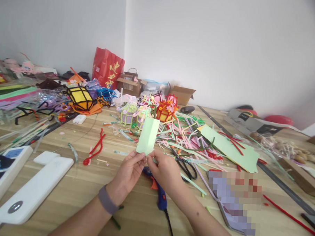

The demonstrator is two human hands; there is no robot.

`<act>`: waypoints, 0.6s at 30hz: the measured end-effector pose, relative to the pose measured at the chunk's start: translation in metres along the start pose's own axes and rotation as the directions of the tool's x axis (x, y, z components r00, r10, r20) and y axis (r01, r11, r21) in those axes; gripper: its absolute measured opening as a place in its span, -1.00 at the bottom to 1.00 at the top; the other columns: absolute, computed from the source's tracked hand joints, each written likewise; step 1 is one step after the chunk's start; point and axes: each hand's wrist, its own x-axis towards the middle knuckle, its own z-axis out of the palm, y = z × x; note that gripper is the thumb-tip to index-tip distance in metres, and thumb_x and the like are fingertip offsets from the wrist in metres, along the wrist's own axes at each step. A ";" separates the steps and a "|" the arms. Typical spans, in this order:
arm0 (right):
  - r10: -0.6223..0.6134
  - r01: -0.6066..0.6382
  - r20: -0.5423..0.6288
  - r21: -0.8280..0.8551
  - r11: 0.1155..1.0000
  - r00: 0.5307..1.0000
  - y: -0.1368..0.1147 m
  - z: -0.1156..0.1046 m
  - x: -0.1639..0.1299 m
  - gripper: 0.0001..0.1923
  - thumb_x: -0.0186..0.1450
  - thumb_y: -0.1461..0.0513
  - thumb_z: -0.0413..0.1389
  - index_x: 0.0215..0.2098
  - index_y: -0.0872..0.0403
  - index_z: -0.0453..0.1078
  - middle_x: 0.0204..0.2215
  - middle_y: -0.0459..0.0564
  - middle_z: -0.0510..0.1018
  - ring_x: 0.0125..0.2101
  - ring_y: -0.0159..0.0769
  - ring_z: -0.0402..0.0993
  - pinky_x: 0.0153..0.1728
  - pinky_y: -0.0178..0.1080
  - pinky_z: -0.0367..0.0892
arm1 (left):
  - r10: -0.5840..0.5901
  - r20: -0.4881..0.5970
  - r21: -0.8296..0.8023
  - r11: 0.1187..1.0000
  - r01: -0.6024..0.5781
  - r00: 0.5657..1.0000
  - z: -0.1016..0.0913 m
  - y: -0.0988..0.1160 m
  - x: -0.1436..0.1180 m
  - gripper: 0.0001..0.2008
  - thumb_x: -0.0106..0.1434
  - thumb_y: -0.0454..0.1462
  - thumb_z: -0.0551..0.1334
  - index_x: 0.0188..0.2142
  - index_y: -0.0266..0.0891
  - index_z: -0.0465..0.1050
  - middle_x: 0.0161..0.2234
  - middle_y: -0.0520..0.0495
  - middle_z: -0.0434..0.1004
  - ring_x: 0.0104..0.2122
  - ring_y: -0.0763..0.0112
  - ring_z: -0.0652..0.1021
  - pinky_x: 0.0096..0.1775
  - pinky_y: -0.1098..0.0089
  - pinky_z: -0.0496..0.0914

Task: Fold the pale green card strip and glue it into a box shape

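My left hand (pixel 129 170) and my right hand (pixel 165 170) pinch the lower edge of a small folded light-green paper strip (pixel 148 135), which stands upright above the wooden table (pixel 73 194). A grey band is on my left wrist. Under my hands lies a blue glue gun (pixel 159 196) with an orange trigger and a black cord. Black-handled scissors (pixel 186 165) lie just right of my right hand.
A heap of coloured pipe cleaners and paper strips (pixel 188 136), a larger green sheet (pixel 230 148), small lantern crafts (pixel 81 98), a red pipe cleaner (pixel 96 148), white devices (pixel 33 191) at left, a phone (pixel 234 201) at right, cardboard boxes and a red bag (pixel 106 67) at the back.
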 end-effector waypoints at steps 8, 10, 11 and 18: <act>-0.056 0.058 -0.036 0.070 0.996 0.998 0.009 0.003 0.004 -0.85 0.30 0.22 0.02 -0.37 0.04 0.40 -0.48 -0.05 0.60 -0.48 -0.30 0.48 -0.47 -0.33 0.10 | -0.018 0.023 0.040 0.999 0.017 1.000 -0.007 0.002 0.004 -0.89 0.04 -0.51 0.30 -0.44 -0.32 0.51 -0.45 -0.03 0.56 -0.46 0.53 0.50 -0.31 0.54 0.41; -0.091 0.097 -0.057 0.114 0.989 0.994 0.011 0.004 0.004 -0.85 0.30 0.24 0.02 -0.40 0.04 0.39 -0.48 -0.06 0.59 -0.45 -0.31 0.48 -0.46 -0.34 0.12 | -0.022 0.039 0.055 0.998 0.020 0.999 -0.008 0.003 0.005 -0.89 0.03 -0.49 0.31 -0.43 -0.34 0.53 -0.46 -0.03 0.55 -0.48 0.53 0.49 -0.34 0.53 0.41; -0.101 0.109 -0.067 0.130 0.985 0.993 0.012 0.004 0.005 -0.85 0.30 0.24 0.02 -0.40 0.04 0.39 -0.48 -0.06 0.58 -0.44 -0.31 0.48 -0.45 -0.34 0.13 | -0.026 0.041 0.062 0.998 0.024 0.999 -0.008 0.004 0.005 -0.90 0.02 -0.49 0.32 -0.44 -0.34 0.53 -0.48 -0.03 0.54 -0.50 0.54 0.47 -0.36 0.54 0.40; -0.095 0.099 -0.039 0.146 0.984 0.995 0.016 -0.002 0.007 -0.84 0.32 0.21 0.04 -0.41 0.04 0.38 -0.49 -0.06 0.55 -0.47 -0.32 0.44 -0.44 -0.34 0.16 | -0.037 0.009 0.061 0.997 0.036 0.999 -0.003 0.011 0.002 -0.85 0.03 -0.51 0.32 -0.57 -0.31 0.46 -0.61 0.05 0.43 -0.58 0.59 0.41 -0.48 0.58 0.35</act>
